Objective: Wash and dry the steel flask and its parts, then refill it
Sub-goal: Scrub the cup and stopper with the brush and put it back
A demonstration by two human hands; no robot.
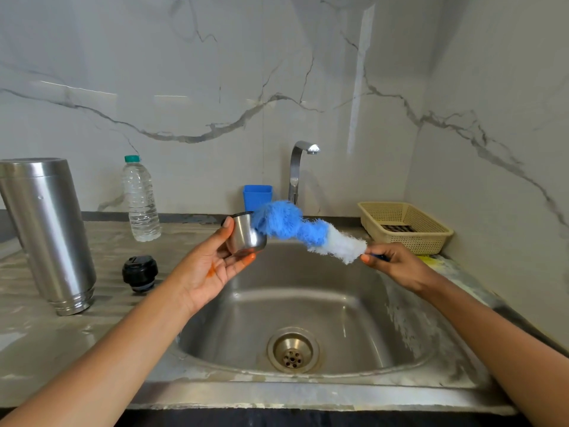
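Steel flask (46, 229) is standing left on the counter (30, 349), black stopper (140, 272) beside it. Left hand (212, 266) is gripping the steel cup (246, 235) over the sink (308, 291); right hand (391, 263) is pinching the brush (295, 229) against its mouth. Drying and refilling are probably remaining.

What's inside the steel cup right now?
The bottle brush has its blue head at the mouth of the steel cup; the cup bottom is hidden by its wall and bristles.

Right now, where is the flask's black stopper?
In the head view, the black stopper sits on the counter left of the sink, just right of the standing steel flask and in front of the water bottle.
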